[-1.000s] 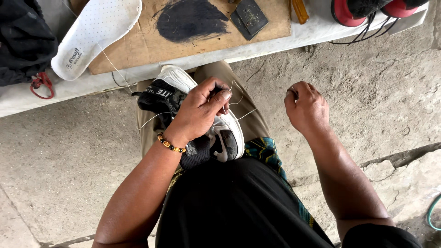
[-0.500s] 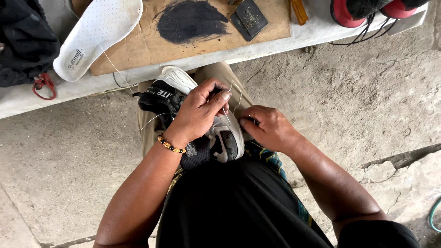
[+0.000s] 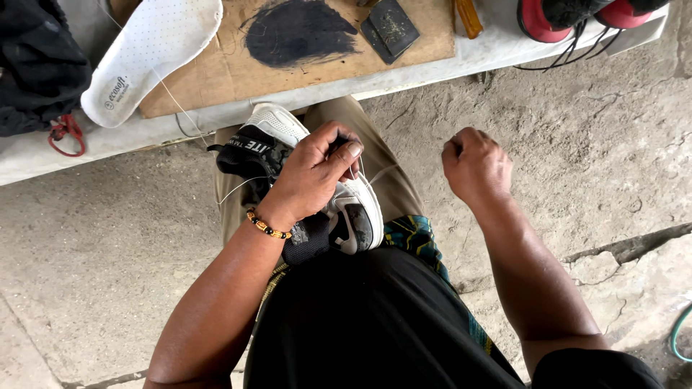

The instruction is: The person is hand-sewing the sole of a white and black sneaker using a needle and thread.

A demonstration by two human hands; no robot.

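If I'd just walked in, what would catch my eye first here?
Probably the black-and-white sneaker on the person's lap, gripped by the left hand, while the right hand is a fist off to the side, pulling a thin thread. Above, a white insole lies on the bench.

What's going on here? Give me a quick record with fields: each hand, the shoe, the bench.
left hand: clasps the sneaker on the lap, thumb and fingers over its upper
right hand: closed in a fist, raised to the side, apart from the shoe
thread: thin pale strand running from the shoe toward the right hand
sneaker: black and white, lying on the knee
bench: holds a white insole, cardboard with a black patch, a red-soled shoe
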